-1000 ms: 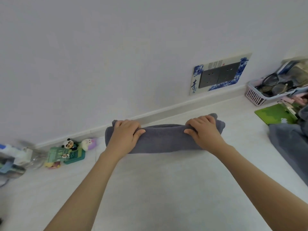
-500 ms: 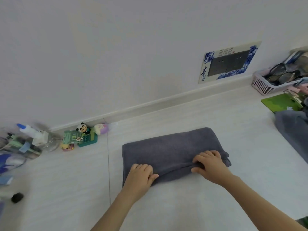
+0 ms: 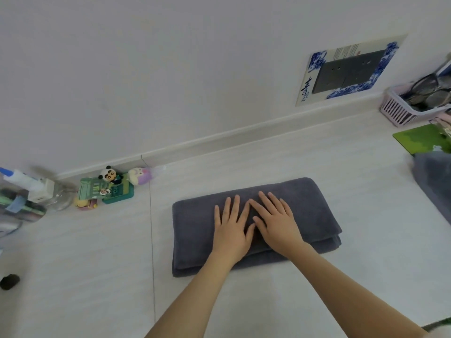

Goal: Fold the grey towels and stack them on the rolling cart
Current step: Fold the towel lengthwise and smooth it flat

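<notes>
**Both palms flat on a folded grey towel**

Squarely in the middle of the pale tabletop (image 3: 317, 167) lies the grey towel (image 3: 195, 230), folded into a long rectangle with its layered edges showing along the near side and the right end. The left hand (image 3: 231, 230) and the right hand (image 3: 278, 225) lie side by side on top of it, palms down, fingers straight and slightly spread, pressing on the cloth and gripping nothing. Their index fingers almost meet near the towel's centre.

At the right edge, well apart from the folded one, part of another grey towel (image 3: 434, 186) is visible, just beside a green mat (image 3: 415, 140) and near a pink basket (image 3: 395, 111) holding eyeglasses. Against the wall to the left stand small toy figures (image 3: 109, 186) and a clear bottle (image 3: 58, 196). A blue-patterned socket plate (image 3: 346, 69) is mounted on the wall.
</notes>
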`<action>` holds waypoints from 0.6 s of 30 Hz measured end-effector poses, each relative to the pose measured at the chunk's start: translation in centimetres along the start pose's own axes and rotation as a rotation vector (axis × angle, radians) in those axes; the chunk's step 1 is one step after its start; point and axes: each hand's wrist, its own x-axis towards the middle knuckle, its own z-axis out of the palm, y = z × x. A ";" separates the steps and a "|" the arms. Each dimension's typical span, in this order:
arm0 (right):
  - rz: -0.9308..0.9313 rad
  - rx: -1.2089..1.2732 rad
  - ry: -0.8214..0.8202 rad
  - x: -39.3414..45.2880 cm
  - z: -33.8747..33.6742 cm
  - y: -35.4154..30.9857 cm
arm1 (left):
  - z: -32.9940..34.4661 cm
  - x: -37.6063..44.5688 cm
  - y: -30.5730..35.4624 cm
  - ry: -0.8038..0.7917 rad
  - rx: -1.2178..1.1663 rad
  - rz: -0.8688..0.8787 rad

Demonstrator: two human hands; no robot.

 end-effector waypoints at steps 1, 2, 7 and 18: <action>0.015 -0.041 -0.029 0.1 0.7 0.3 | 0.6 -0.1 -0.2 -0.010 0.025 -0.029; 0.042 -0.074 -0.039 -0.1 1.2 0.6 | 1.3 -0.5 -0.7 -0.006 0.043 -0.063; 0.188 -0.091 -0.005 -1.0 1.7 2.0 | 1.9 -2.6 -3.9 0.055 0.023 -0.292; 0.222 0.485 0.106 -0.6 -0.3 -3.4 | -1.4 -4.8 -5.8 0.215 -0.508 -0.789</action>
